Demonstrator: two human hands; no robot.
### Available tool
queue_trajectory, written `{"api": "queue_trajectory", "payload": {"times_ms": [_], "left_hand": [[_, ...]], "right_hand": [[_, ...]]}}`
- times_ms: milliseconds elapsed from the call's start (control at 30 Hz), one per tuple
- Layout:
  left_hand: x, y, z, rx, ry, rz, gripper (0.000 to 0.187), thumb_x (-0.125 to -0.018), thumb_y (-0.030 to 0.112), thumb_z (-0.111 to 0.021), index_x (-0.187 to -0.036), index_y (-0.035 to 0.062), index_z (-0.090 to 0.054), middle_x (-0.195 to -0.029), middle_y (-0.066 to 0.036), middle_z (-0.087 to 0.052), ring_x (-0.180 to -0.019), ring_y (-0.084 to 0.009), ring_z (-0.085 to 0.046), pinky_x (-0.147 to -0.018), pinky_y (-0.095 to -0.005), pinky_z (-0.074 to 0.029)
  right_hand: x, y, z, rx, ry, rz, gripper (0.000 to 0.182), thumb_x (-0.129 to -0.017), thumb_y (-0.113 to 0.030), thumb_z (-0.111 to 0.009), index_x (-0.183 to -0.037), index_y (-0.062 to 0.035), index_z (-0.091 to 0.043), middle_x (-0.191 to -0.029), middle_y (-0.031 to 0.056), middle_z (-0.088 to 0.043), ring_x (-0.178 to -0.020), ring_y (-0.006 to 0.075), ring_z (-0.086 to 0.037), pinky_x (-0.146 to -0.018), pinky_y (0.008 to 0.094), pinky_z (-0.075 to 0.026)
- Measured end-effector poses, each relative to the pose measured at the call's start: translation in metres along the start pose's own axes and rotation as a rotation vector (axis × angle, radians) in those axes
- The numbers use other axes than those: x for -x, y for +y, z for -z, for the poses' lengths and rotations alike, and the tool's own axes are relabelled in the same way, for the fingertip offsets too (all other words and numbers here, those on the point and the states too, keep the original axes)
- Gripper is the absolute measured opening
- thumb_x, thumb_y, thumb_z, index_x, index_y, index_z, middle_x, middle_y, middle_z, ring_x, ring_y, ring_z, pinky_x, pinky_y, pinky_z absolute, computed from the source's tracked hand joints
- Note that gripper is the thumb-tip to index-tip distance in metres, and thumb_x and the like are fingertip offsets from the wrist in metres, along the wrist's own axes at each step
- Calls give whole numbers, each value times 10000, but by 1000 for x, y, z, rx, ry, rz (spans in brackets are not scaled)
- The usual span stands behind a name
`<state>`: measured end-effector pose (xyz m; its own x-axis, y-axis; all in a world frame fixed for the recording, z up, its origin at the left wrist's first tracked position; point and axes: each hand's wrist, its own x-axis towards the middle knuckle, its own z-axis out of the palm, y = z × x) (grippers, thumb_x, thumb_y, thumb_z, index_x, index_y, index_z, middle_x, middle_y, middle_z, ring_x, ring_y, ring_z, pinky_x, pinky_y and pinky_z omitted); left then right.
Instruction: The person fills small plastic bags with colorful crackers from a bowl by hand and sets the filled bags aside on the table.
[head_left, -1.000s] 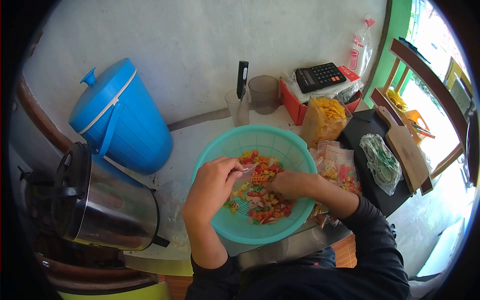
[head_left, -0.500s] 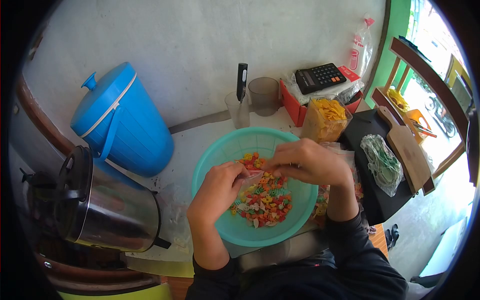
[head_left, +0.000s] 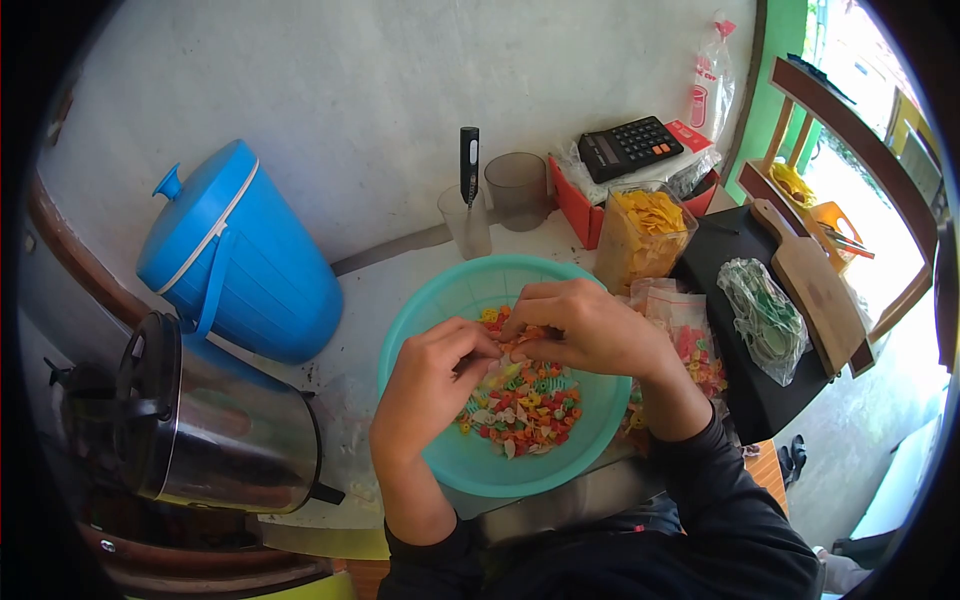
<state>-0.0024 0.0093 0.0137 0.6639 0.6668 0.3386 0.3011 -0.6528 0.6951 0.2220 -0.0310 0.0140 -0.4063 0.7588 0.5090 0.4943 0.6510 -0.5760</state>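
Note:
A teal plastic basin [head_left: 468, 472] stands before me, with many small colourful snack pieces [head_left: 520, 425] in red, orange, yellow, green and white heaped in it. Over the heap, my left hand [head_left: 430, 375] is closed, thumb and fingers pinching a small clear plastic bag [head_left: 490, 376]. My right hand [head_left: 592, 325] comes in from the other side, its fingertips pressed together at the bag's upper edge and meeting the left fingertips. The fingers partly hide the bag, and its contents are hard to make out.
Filled clear bags [head_left: 692, 335] lie right of the basin, beside a container of yellow chips [head_left: 648, 235]. Behind are two cups [head_left: 517, 192] and a calculator [head_left: 630, 148] on a red box. A blue cooler jug [head_left: 245, 260] and metal pot [head_left: 240, 425] stand left.
My right hand has moved left and slightly down, bringing its fingertips to the left fingertips at the bag. The view has shifted a little.

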Motion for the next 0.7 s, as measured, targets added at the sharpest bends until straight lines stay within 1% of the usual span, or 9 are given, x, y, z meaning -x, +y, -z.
{"api": "queue_trajectory", "payload": {"times_ms": [133,233,333,433,533,633,700], "left_hand": [[0,3,1,25,14,32,148,-800,-71,-747,-928,-15,-701,-1022,-94,-713,-818,-199,-712,-682,-309,-588],[-2,4,0,15,29,31,146,-803,-74,-746,-928,-14,-699,-1018,-94,-716,-815,-195,-712,-674,-301,-589],[-3,2,-2,29,49,23,138,-808,-77,-745,-924,-20,-693,-988,-90,-726,-790,-175,-708,-648,-293,-583],[-2,1,-1,73,79,55,130,-817,-75,-746,-923,-32,-686,-937,-84,-737,-745,-147,-696,-622,-285,-572],[-2,2,-1,88,90,79,122,-830,-69,-744,-930,-41,-680,-896,-81,-743,-703,-129,-680,-607,-273,-560],[-1,-1,-2,102,87,89,114,-844,-60,-738,-940,-43,-680,-875,-81,-743,-691,-124,-671,-602,-264,-549],[-2,0,-2,100,84,74,104,-854,-53,-732,-943,-43,-679,-870,-81,-741,-690,-122,-667,-599,-261,-544]], "right_hand": [[2,5,-4,95,33,49,155,-843,-121,-739,-988,-64,-744,-833,122,-655,-766,340,-660,-674,429,-514],[4,3,-6,190,37,28,173,-853,-130,-727,-1010,-62,-751,-822,122,-652,-757,340,-657,-668,435,-509],[4,2,-7,212,38,53,157,-853,-127,-724,-984,-42,-732,-821,122,-649,-749,342,-653,-661,440,-506],[1,-1,-10,120,129,10,146,-844,-124,-729,-955,-31,-705,-824,120,-642,-738,347,-647,-659,444,-502],[1,0,-7,114,52,68,136,-837,-105,-730,-935,-24,-681,-836,118,-639,-763,347,-649,-675,443,-505],[3,0,-7,104,4,88,139,-830,-88,-727,-950,-26,-695,-847,116,-643,-793,344,-650,-692,444,-505],[4,-1,-6,125,-14,60,147,-823,-70,-727,-960,-26,-703,-851,112,-637,-811,343,-649,-700,443,-506]]}}
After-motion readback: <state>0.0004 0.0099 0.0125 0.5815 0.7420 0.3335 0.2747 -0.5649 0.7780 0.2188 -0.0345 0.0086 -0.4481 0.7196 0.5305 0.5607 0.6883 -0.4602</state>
